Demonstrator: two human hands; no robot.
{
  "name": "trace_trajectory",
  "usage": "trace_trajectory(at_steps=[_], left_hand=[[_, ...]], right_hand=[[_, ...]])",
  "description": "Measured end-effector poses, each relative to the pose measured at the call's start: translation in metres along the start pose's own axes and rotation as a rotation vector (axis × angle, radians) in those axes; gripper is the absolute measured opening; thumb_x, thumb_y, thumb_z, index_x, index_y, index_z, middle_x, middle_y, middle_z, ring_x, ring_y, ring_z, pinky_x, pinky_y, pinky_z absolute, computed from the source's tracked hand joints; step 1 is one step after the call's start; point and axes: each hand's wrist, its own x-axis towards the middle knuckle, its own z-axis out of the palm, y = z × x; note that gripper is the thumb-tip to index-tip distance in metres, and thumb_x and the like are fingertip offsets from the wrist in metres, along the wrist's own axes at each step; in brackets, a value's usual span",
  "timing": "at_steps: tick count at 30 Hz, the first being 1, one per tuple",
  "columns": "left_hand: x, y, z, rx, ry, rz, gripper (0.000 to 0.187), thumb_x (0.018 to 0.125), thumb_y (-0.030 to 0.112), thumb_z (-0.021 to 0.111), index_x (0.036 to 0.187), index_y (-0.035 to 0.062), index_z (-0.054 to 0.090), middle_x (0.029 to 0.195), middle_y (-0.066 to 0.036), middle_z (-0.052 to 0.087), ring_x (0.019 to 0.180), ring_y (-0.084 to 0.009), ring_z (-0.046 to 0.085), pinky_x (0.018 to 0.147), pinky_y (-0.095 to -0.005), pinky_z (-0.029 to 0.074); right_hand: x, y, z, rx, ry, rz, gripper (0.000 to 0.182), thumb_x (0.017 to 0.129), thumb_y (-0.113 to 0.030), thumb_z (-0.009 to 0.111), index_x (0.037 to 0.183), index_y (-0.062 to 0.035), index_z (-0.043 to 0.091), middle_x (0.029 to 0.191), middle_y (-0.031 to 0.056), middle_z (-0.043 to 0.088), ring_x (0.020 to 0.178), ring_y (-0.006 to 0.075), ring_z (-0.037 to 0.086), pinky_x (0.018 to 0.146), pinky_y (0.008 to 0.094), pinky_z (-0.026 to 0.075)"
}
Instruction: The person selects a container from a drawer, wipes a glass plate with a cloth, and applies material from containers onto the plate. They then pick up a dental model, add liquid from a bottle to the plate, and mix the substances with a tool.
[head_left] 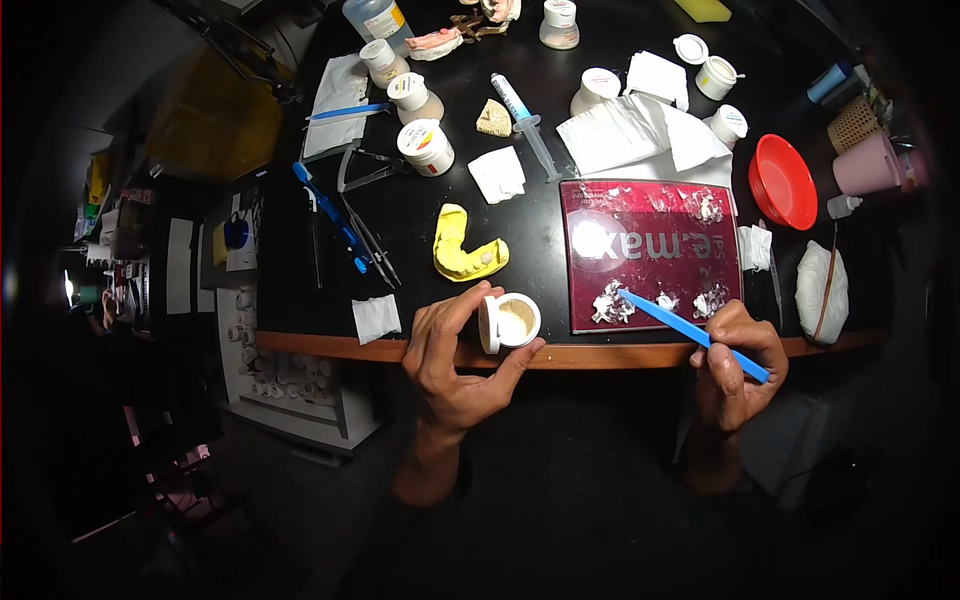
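My left hand (450,365) grasps the jar (517,319) at the front edge of the worktop (540,250), fingers on the lid side, thumb at the opposite side. The lid (488,326) is open and stands at the jar's left. Beige powder (512,321) is visible inside; its depth cannot be read, and the jar's underside is hidden.

My right hand (738,365) grasps the blue spatula (690,333) between thumb and fingers. The rear end projects past the fingers. The tip meets the white paste (610,306) at the slab's near left corner; the exact contact cannot be made out. The red slab (655,275) carries further smears, and its lettering reads upside down, partly washed out by glare. My right fingers cover no more than its near right corner. Both forearms fade into darkness.

The yellow model (465,258) lies beyond the jar, apart from it. Farther back, the syringe (540,148) lies aslant, its print too small to read. The bottle (378,22) is cut off by the upper picture edge. To the slab's right stands the red bowl (783,183).
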Motion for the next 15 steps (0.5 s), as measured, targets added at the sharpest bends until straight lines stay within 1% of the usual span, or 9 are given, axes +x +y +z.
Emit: trace_trajectory(at_steps=[4, 7, 8, 15], left_hand=[[0.0057, 0.0008, 0.0021, 0.063, 0.061, 0.074, 0.072, 0.069, 0.009, 0.099, 0.133, -0.0027, 0.067, 0.115, -0.02, 0.073, 0.101, -0.0259, 0.074, 0.082, -0.0341, 0.063], [0.0023, 0.0001, 0.0045, 0.067, 0.066, 0.048, 0.07, 0.067, 0.006, 0.098, 0.132, -0.0015, 0.072, 0.113, -0.019, 0.072, 0.102, -0.0266, 0.074, 0.084, -0.0345, 0.063], [0.0034, 0.0029, 0.0046, 0.064, 0.07, 0.029, 0.068, 0.066, 0.005, 0.098, 0.13, -0.0006, 0.074, 0.112, -0.018, 0.071, 0.101, -0.0264, 0.074, 0.084, -0.0345, 0.063], [0.0059, 0.0024, 0.0042, 0.05, 0.07, 0.073, 0.067, 0.067, 0.004, 0.096, 0.13, -0.0007, 0.074, 0.112, -0.017, 0.072, 0.101, -0.0265, 0.074, 0.084, -0.0345, 0.063]], right_hand=[[0.0, 0.0043, 0.0016, -0.014, 0.033, 0.006, 0.009, 0.091, 0.0, 0.067, 0.097, 0.006, 0.065, 0.079, 0.015, 0.061, 0.065, 0.014, 0.058, 0.059, 0.0248, 0.05], [0.0001, 0.0058, 0.0011, -0.044, 0.056, 0.015, 0.01, 0.091, -0.001, 0.067, 0.097, 0.0065, 0.065, 0.077, 0.014, 0.061, 0.065, 0.0145, 0.057, 0.059, 0.0249, 0.048], [-0.0004, 0.0068, 0.0001, -0.049, 0.065, 0.017, 0.01, 0.091, -0.001, 0.067, 0.097, 0.0065, 0.065, 0.077, 0.0137, 0.061, 0.065, 0.0146, 0.057, 0.059, 0.025, 0.048], [-0.0013, 0.0073, 0.0003, -0.067, 0.098, 0.043, 0.008, 0.09, -0.001, 0.066, 0.095, 0.0055, 0.065, 0.078, 0.0123, 0.061, 0.064, 0.0144, 0.056, 0.059, 0.0252, 0.046]])
